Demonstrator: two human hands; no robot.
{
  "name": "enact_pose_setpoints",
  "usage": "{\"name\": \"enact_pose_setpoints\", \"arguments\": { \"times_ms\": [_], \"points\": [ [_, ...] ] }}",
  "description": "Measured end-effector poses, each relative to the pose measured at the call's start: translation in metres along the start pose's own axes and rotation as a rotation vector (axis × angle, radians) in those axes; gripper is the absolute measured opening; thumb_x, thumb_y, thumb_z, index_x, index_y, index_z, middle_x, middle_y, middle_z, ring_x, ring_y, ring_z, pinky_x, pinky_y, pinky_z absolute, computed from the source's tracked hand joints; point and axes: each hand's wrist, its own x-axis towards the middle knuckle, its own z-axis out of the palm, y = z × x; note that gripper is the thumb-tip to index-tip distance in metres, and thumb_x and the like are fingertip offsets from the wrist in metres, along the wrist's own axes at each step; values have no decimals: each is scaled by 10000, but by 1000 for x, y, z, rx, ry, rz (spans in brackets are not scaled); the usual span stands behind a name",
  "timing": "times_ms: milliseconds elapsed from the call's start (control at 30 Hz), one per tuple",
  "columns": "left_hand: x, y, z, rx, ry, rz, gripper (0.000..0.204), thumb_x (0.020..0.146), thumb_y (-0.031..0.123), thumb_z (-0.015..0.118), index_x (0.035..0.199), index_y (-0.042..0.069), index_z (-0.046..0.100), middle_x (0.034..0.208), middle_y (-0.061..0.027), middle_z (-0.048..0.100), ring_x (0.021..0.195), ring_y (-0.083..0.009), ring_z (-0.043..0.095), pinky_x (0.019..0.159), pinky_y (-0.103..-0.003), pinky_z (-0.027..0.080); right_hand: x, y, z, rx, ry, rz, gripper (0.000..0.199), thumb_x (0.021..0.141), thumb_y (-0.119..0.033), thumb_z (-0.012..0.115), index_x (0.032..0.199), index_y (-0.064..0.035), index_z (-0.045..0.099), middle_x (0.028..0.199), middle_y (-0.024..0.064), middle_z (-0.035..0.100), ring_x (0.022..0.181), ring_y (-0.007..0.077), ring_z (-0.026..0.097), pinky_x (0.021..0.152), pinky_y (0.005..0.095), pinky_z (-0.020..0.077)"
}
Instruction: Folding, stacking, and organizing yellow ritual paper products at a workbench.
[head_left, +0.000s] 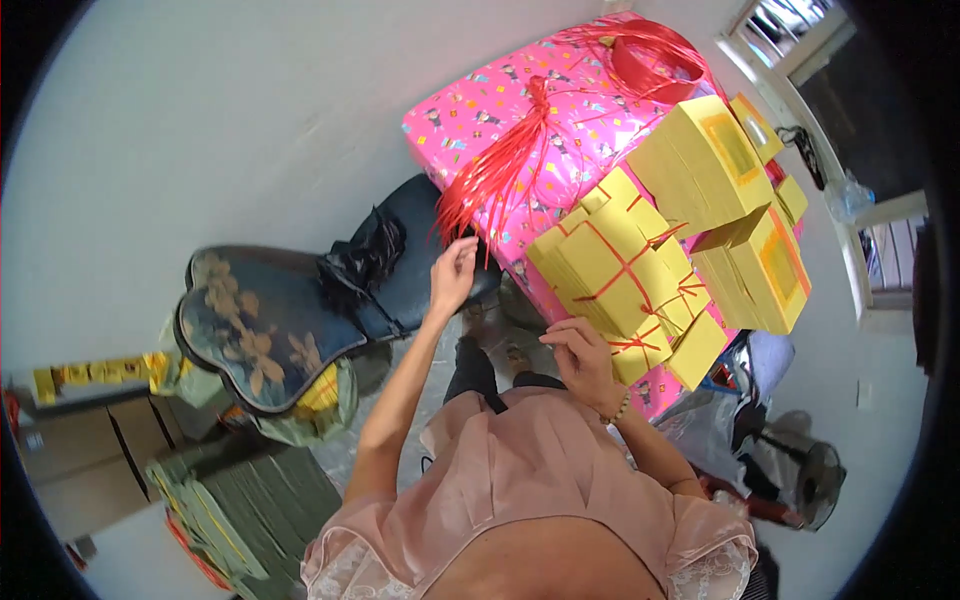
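The blouse [530,450] sits at six o'clock, and the red strands [508,153] on the pink cover [450,118] run lengthwise toward one o'clock from the nearer left hand [455,272], whose grip I cannot tell, while the right hand [582,362], loosely uncurled and unladen, has the yellow stack [590,265] at its twelve.

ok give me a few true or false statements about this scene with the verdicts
1. Red strips lie across the yellow stack nearest the right hand. True.
2. The beaded bracelet is on the left wrist. False: the beaded bracelet is on the right wrist.
3. The pink cover has a printed pattern. True.
4. The black plastic bag lies on top of the yellow stacks. False: the black plastic bag lies on the dark floral seat.
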Motion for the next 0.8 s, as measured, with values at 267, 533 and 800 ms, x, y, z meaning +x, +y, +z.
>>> {"name": "enact_pose_setpoints", "arguments": {
  "times_ms": [267, 533, 800],
  "points": [
    [212, 5, 37, 433, -115, 186, 299, 905, 289, 600, 1073, 55, 678, 913, -200, 705, 879, -358, 692, 768, -452, 539, 23, -3, 45, -83, 66, 244, 285, 758, 68, 604, 989, -88, 666, 960, 97, 636, 851, 290, 649, 702, 355, 537],
    [329, 2, 113, 702, -168, 130, 427, 856, 430, 636, 1085, 75, 696, 992, -206, 704, 929, -374, 682, 801, -497, 539, 30, 4, 56, -117, 96, 388, 278, 795, 50, 624, 1008, -120, 679, 907, 84, 641, 797, 266, 665, 672, 348, 547],
    [387, -36, 161, 808, -211, 104, 447, 814, 432, 694, 1033, 42, 693, 973, -170, 710, 921, -339, 689, 791, -455, 540, 13, 27, 59, -153, 58, 496, 252, 840, -32, 666, 1070, -134, 676, 938, 68, 650, 869, 266, 664, 735, 345, 552]
  ]
}}
